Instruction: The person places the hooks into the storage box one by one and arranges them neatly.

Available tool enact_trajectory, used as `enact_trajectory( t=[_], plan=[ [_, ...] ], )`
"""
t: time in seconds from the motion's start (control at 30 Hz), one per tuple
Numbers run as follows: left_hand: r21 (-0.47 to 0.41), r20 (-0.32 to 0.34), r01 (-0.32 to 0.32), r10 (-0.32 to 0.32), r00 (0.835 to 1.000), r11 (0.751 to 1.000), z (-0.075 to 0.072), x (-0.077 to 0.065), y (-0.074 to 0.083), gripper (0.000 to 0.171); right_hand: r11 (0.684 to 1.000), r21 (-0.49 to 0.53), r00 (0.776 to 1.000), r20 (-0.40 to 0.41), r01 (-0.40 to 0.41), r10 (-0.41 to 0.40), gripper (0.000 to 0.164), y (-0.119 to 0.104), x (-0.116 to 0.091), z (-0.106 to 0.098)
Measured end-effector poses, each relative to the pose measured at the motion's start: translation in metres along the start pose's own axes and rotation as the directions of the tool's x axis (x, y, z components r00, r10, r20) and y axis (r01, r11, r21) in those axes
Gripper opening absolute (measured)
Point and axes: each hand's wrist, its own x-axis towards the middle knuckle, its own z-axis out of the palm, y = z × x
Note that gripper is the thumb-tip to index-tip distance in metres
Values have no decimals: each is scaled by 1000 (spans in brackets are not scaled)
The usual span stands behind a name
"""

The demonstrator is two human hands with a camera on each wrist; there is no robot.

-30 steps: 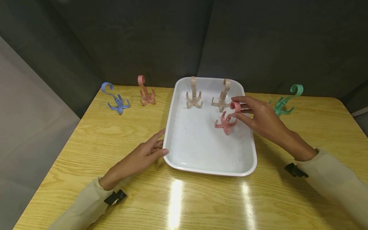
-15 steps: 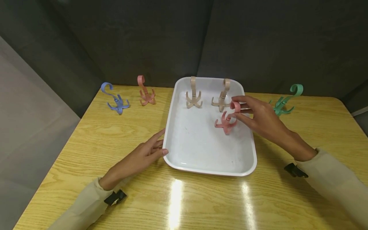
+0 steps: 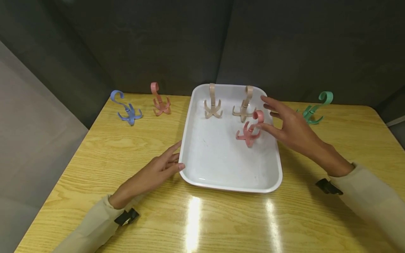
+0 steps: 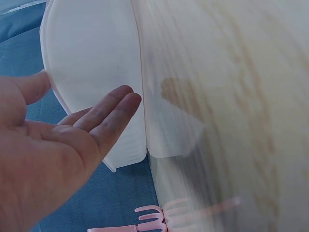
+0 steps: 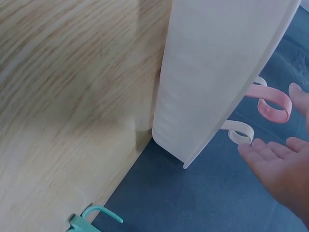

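Observation:
A white plastic tray (image 3: 227, 168) holds two beige hooks, one a four-pronged beige hook (image 3: 213, 105) at its back left, the other a beige hook (image 3: 244, 107) at its back right. In front of the latter stands a pink hook (image 3: 248, 135), prongs down. My right hand (image 3: 292, 128) is spread beside the pink hook's curl, thumb near it and fingers apart from it. In the right wrist view the pink hook (image 5: 276, 104) shows over the tray's rim. My left hand (image 3: 158, 172) rests at the tray's left side, thumb on the rim, fingers extended along the outer wall.
On the wooden table (image 3: 126, 154), a blue hook (image 3: 129, 112) and a salmon-pink hook (image 3: 162, 105) stand at the back left. A green hook (image 3: 311, 112) is behind the right hand. A dark cloth (image 3: 177, 42) hangs behind the table.
My right hand has let go of the pink hook; its fingers have spread and moved slightly back and to the right. The pink hook stays in place, and the left hand has not moved.

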Motion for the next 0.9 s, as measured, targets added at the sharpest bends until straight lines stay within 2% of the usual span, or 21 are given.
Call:
enact_trajectory(
  t=[0.17, 0.33, 0.67, 0.9],
  plan=[
    [-1, 1, 1, -1, 1000, 1000, 0, 0, 0, 73, 1000, -13, 1000, -19, 23, -23, 92, 3, 0, -7],
    [4, 0, 7, -7, 1000, 1000, 0, 0, 1, 73, 1000, -11, 999, -40, -5, 5, 97, 7, 1, -16],
    [1, 5, 8, -8, 1000, 1000, 0, 0, 1, 74, 999, -33, 997, -79, -27, 24, 102, 17, -4, -29],
    [1, 10, 4, -4, 1000, 1000, -1, 0, -1, 74, 999, -23, 996, -83, -45, 43, 99, 30, -6, -37]
  ],
)
